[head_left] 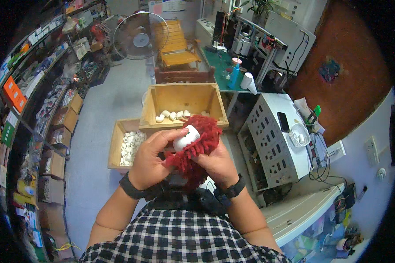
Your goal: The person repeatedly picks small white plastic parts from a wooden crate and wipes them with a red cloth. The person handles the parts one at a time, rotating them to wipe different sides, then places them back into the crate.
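Observation:
Between my two hands is a white plastic pipe elbow (185, 140) with small dark marks on it. My left hand (148, 158) grips it, with the thumb on its upper end. A shaggy red cloth (199, 154) wraps the elbow's right side and underside. My right hand (220, 166) clutches the cloth against the fitting, its thumb on top. Fingers of both hands are partly hidden by the cloth. Just beyond, a wooden box (187, 89) holds several white elbows (173, 115). Lower left of it, a second wooden box (113, 144) contains many white fittings (130, 144).
Shelves with cardboard bins (56, 164) line the left. A fan (141, 36) and a yellow wooden chair (176, 44) stand at the back. A green-topped bench (217, 62) bears a blue bottle (234, 76). At right, a white cabinet (291, 144) carries a phone (283, 122) and a plastic tub (299, 134).

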The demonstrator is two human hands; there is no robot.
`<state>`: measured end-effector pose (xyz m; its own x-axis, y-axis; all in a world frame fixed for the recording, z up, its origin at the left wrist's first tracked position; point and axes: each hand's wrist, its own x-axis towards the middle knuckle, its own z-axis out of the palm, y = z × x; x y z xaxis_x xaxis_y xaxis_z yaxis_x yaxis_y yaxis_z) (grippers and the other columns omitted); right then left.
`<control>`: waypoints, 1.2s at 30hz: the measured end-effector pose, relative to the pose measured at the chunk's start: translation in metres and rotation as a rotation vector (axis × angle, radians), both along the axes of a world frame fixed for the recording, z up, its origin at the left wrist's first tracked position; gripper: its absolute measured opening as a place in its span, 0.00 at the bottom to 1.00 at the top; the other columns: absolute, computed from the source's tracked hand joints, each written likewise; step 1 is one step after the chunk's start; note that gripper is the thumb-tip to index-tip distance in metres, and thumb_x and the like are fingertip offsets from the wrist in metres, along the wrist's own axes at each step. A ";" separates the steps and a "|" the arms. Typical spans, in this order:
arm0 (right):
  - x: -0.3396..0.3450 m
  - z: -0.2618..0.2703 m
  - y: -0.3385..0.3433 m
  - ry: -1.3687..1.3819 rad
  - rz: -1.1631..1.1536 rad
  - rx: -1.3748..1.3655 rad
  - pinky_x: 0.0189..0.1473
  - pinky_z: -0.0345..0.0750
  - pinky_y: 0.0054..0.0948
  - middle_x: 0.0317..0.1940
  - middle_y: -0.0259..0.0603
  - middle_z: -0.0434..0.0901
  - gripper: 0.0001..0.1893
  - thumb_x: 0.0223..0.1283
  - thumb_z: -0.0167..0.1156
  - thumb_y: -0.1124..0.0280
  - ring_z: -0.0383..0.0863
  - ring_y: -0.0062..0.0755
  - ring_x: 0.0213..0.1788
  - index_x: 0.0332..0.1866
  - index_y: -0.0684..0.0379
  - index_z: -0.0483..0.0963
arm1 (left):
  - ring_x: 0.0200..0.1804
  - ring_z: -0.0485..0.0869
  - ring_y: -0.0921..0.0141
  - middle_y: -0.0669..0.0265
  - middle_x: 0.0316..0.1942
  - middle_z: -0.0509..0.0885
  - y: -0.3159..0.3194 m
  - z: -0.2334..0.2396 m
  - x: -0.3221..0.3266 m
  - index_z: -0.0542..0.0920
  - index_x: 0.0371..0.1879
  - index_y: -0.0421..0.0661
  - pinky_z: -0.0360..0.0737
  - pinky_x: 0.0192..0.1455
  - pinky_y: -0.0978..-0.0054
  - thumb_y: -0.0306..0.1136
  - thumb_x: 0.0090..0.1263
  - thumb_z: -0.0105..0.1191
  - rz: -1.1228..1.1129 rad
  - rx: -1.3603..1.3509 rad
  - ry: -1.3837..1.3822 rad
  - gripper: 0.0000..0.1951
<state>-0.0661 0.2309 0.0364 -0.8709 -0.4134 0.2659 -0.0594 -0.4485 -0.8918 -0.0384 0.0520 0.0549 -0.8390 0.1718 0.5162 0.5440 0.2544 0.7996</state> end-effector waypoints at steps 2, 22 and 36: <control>-0.005 -0.005 0.006 0.009 -0.031 0.143 0.58 0.74 0.31 0.52 0.38 0.75 0.28 0.48 0.66 0.77 0.77 0.31 0.54 0.58 0.63 0.68 | 0.53 0.81 0.61 0.58 0.50 0.82 0.003 0.002 -0.005 0.79 0.56 0.48 0.78 0.55 0.68 0.24 0.55 0.64 0.031 -0.221 0.136 0.25; -0.047 -0.040 0.074 0.126 -0.226 0.054 0.57 0.74 0.31 0.53 0.38 0.79 0.24 0.55 0.69 0.66 0.78 0.29 0.53 0.56 0.60 0.73 | 0.48 0.80 0.60 0.62 0.45 0.84 0.083 -0.005 -0.069 0.83 0.45 0.46 0.73 0.55 0.66 0.20 0.48 0.59 0.016 -0.426 0.315 0.21; -0.026 -0.041 0.015 -0.109 -0.259 -0.063 0.55 0.76 0.30 0.50 0.40 0.81 0.18 0.72 0.51 0.62 0.81 0.30 0.51 0.56 0.65 0.73 | 0.58 0.77 0.69 0.60 0.57 0.76 0.014 -0.017 -0.046 0.76 0.54 0.40 0.76 0.61 0.72 0.20 0.59 0.64 -0.243 0.145 -0.202 0.22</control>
